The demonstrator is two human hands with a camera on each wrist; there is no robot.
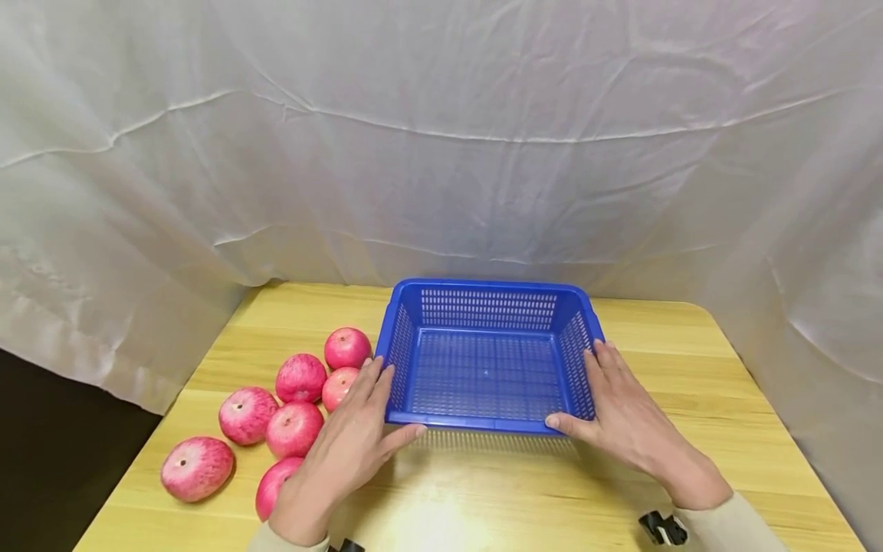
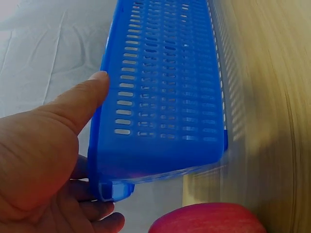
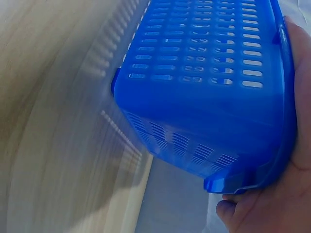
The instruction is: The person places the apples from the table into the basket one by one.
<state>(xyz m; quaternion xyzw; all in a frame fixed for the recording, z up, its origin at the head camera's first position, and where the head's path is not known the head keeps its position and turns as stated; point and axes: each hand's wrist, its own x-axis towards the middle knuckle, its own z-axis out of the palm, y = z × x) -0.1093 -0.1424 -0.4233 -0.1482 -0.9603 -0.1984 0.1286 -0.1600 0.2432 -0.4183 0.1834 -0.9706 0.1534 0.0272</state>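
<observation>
A blue plastic basket (image 1: 483,423) with slotted walls and nothing in it sits at the middle of the wooden table. My left hand (image 1: 352,437) holds its front left corner, thumb along the front rim and fingers at the left side. In the left wrist view, fingertips show beneath the rim's end on the basket (image 2: 155,160). My right hand (image 1: 631,418) holds the opposite front corner, its thumb on the front rim. In the right wrist view, the palm lies against the rim of the basket (image 3: 194,104), and most fingers are hidden.
Several red apples lie left of the basket, among them a front left apple (image 1: 198,469) and a back apple (image 1: 347,348). One apple (image 1: 276,484) is partly covered by my left wrist. A pale curtain (image 1: 483,176) hangs behind the wooden table (image 1: 724,429).
</observation>
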